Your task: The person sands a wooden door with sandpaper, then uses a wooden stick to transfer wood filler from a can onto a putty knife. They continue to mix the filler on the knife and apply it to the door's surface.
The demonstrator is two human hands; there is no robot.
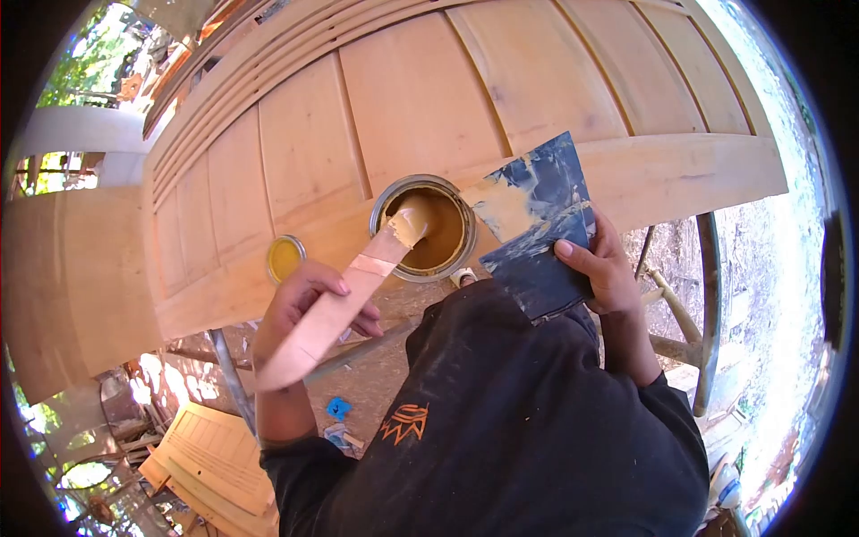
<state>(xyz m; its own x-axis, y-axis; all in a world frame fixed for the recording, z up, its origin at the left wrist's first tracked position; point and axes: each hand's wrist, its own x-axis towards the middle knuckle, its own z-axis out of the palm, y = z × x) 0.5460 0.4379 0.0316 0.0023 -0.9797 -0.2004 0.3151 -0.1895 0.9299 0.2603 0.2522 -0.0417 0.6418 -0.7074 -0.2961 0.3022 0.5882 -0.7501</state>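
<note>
The door panel [420, 98] is showing bare, matt, unfinished wood with visible grain. The open can [423, 227] is showing bright metal at its rim and a glossy ochre paste inside. The wooden spatula [344, 300] is looking smooth and paste-tipped. The blue sheet [537, 224] is appearing smeared and worn.

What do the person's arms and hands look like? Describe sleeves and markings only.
Both hands, left and right, are bare, without gloves. The dusty black long-sleeved top covers both arms to the wrists, cuffs pushed up slightly. An orange crown-like logo marks the fabric.
</note>
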